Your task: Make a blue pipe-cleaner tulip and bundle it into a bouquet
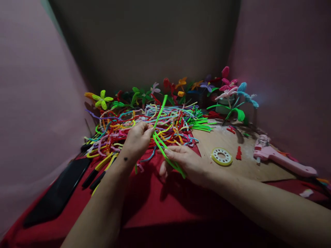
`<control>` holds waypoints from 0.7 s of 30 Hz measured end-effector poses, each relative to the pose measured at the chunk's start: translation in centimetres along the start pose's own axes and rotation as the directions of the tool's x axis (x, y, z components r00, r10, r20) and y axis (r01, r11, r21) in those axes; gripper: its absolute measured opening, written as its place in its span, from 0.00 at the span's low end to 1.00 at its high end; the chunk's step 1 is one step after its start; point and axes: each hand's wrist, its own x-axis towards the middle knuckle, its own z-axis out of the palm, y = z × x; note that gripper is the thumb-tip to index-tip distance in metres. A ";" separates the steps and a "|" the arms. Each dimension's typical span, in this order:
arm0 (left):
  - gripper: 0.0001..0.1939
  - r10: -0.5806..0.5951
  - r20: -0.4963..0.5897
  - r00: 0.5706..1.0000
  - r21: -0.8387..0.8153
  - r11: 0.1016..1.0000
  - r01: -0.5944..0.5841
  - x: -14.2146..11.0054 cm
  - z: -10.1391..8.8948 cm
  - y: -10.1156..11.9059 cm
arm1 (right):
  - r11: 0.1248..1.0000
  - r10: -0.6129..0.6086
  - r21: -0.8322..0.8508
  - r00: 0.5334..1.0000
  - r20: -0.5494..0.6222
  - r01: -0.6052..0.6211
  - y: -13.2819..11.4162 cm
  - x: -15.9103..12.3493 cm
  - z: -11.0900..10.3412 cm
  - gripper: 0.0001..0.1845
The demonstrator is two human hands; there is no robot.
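Bright green pipe cleaners (160,147) run slantwise between my two hands in the middle of the view. Thumb and fingers of my left hand (139,137) pinch them near their middle, and one end points up past the thumb. My right hand (182,162) is closed round the lower stretch, with the lower ends coming out below its fingers. Just behind my hands spreads a tangled heap of many-coloured pipe cleaners (121,134). A bunch of straight green pipe cleaners (200,123) lies at the heap's right side.
Pliers with yellow and black handles (103,165) and a black flat device (58,193) lie left. On a brown board (250,168) are a yellow-rimmed tape spool (221,156), a small red piece (239,153) and a pink glue gun (281,160). Pipe-cleaner flowers (102,100) line the back.
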 end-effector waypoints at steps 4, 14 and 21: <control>0.09 0.008 0.127 0.992 -0.013 1.000 -0.006 -0.8 0.8 1.0 | 0.997 0.014 0.073 0.999 -0.036 -0.012 -0.9 0.7 -0.3 0.10; 0.09 0.081 0.181 0.980 0.199 0.973 -0.117 -1.8 2.1 1.8 | 0.998 0.052 -0.037 0.979 -0.198 -0.060 -0.3 0.8 -0.6 0.12; 0.11 0.039 0.366 0.930 -0.027 0.999 -0.031 -1.4 0.3 2.3 | 0.045 -0.793 -0.986 0.606 0.063 0.161 -2.6 0.4 -2.0 0.10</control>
